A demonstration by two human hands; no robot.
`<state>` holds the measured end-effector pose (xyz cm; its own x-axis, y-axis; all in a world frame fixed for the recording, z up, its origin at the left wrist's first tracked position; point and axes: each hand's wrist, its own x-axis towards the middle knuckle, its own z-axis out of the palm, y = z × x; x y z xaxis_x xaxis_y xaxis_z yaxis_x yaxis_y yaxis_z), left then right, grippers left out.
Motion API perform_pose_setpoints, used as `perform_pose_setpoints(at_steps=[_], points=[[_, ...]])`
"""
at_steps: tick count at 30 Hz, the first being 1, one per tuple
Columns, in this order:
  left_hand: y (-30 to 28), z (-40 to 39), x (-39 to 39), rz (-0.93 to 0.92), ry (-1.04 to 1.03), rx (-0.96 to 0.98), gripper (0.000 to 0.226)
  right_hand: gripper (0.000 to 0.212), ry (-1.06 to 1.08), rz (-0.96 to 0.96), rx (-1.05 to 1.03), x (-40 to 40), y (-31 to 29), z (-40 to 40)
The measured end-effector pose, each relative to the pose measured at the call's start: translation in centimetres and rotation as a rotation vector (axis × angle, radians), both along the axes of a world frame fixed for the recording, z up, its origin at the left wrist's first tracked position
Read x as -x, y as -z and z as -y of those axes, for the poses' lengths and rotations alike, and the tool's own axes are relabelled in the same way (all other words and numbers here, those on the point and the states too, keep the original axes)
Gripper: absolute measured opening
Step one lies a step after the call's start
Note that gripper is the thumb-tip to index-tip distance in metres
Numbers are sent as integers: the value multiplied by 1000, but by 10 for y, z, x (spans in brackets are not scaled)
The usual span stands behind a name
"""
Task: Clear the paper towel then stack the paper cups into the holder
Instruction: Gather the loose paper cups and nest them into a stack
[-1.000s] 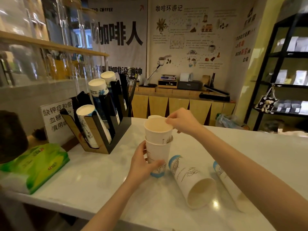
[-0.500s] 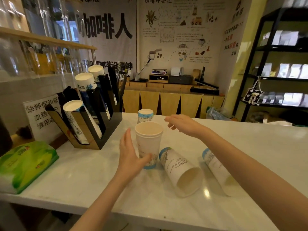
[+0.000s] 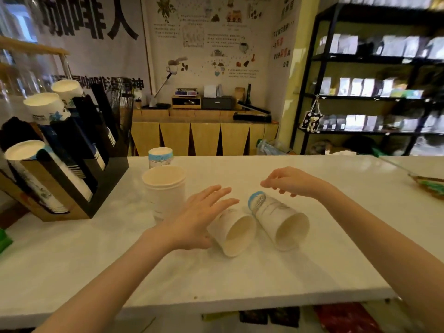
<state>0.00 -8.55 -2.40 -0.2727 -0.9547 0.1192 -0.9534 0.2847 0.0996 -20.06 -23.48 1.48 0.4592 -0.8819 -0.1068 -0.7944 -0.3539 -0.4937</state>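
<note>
A nested pair of white paper cups point(image 3: 165, 188) stands upright on the white counter point(image 3: 216, 272). Behind it an upside-down cup point(image 3: 160, 156) with a blue band rests near the far edge. Two more cups lie on their sides, mouths toward me: one point(image 3: 233, 230) under my left hand, one point(image 3: 280, 218) to its right. My left hand point(image 3: 200, 218), fingers spread, hovers over the first lying cup and holds nothing. Above the second lying cup's base, my right hand point(image 3: 288, 181) is open and empty. The black and wood cup holder point(image 3: 72, 188) at left carries several slanted cup stacks.
A green-patterned item point(image 3: 430, 183) lies at the counter's right edge, and a green pack point(image 3: 3, 239) peeks in at the far left. Black shelving point(image 3: 372, 92) with packets fills the right wall. A wooden back counter point(image 3: 204, 135) with a scale stands beyond.
My left hand let go of the stacked upright cups and moved right over a lying cup. My right hand shifted right and lower, above the other lying cup. The view swung right.
</note>
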Motion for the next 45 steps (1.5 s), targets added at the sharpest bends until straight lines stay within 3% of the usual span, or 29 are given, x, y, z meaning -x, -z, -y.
perform_pose_setpoints(at_steps=[4,11,16,22,27,30,33,36,38,42,45], points=[[9,13,6,56,31,-18,88,64,58,-162,-113,10,10,-2],[21,22,15,-66,71,92,79,70,89,-160,-282,8,25,4],[-14,10,10,-484,-7,118,80,64,123,26,-329,12,20,16],[-96,-18,-20,-1060,-103,500,67,59,83,226,-315,-4,6,23],[-103,-21,-57,-1197,-256,645,58,43,-65,308,-159,-34,-16,14],[-91,-19,-75,-1208,-369,660,54,52,-111,353,-22,-53,-35,10],[-75,-16,-84,-1174,-471,597,63,62,-182,404,166,-71,-56,6],[-59,-14,-83,-1127,-518,516,81,73,-245,388,417,-89,-78,1],[-50,-11,-81,-1095,-548,501,78,77,-276,374,622,-100,-90,-8],[-32,-5,-83,-1071,-589,440,73,70,-426,315,1097,-124,-103,-29],[-20,-4,-87,-1092,-586,388,75,61,-531,106,1417,-143,-96,-37]])
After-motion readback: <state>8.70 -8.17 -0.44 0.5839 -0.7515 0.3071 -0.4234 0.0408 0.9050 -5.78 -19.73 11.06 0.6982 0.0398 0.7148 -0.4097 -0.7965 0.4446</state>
